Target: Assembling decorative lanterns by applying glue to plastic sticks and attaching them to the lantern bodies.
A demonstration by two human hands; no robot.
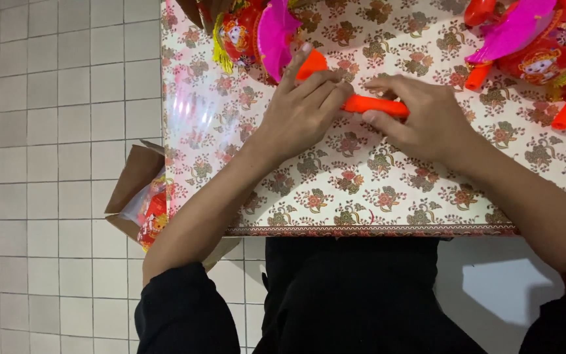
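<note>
Probably light, stiff plastic, the orange stick (pixel 375 105) lies on the floral table (pixel 361 196), pinched at both ends: left hand (pixel 302 111) closed on its upper end, right hand (pixel 420 118) on the other. Beyond it sit pink lanterns (pixel 257 33); left, a box (pixel 139 196).

Person, seen from above: black garment across the torso; black sleeves pushed up to the elbows; forearms bare; no rings or watch visible.
</note>
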